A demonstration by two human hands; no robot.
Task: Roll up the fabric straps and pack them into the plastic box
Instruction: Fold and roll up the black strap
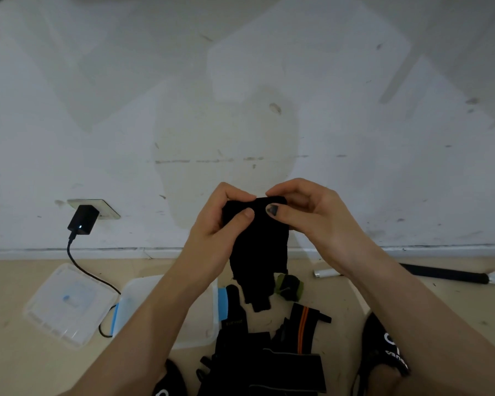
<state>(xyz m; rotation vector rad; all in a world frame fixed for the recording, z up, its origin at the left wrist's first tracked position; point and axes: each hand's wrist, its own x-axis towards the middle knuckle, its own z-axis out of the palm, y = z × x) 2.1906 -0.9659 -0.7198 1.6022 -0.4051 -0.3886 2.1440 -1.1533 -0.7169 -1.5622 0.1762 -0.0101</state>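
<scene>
Black fabric strap (pixel 259 247), top edge pinched by left hand (pixel 226 212) and right hand (pixel 306 210), long axis hanging straight below grip, plastic box (pixel 200 335) lower-left.

Both bare forearms are raised from the near edge and angled inward so the hands meet mid-scene. The left hand (pixel 223 215) is curled, thumb laid across the front of a black fabric strap (pixel 257 247), fingers wrapped behind. The right hand (pixel 306 210) is pinched on the strap's top edge, its dark-nailed thumb pressed flat beside the left thumb.
</scene>
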